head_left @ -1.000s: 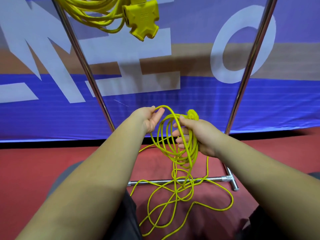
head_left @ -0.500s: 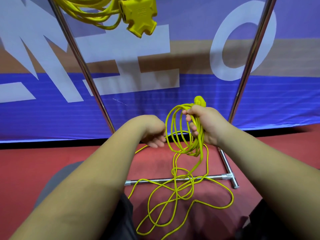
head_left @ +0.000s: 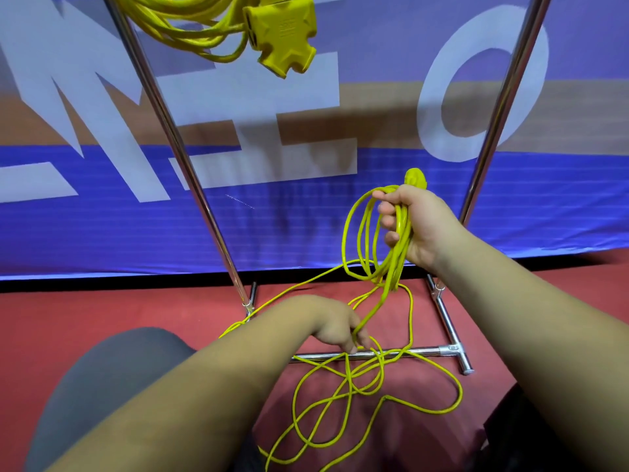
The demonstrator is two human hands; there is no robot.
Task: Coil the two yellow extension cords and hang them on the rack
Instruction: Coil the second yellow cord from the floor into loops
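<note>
My right hand [head_left: 413, 223] grips several loops of a thin yellow extension cord [head_left: 366, 247], raised in front of the banner, with the cord's yellow plug [head_left: 416, 178] sticking up above my fist. The rest of this cord lies in loose tangled loops [head_left: 343, 403] on the red floor. Low down, my left hand [head_left: 337, 327] pinches a strand that runs up to the coil. A second yellow cord [head_left: 190, 25] hangs coiled at the top of the metal rack [head_left: 177, 144], its three-way socket block [head_left: 280, 30] dangling.
The rack's chrome uprights [head_left: 500, 107] slant up on both sides, and its base bar [head_left: 401, 351] lies on the red floor under the loose cord. A blue and white banner [head_left: 102, 212] stands behind. My grey-clad knee [head_left: 112, 379] is at lower left.
My right hand has lifted the coil higher and to the right. My left hand has dropped from beside the coil down toward the floor and taken a lower strand.
</note>
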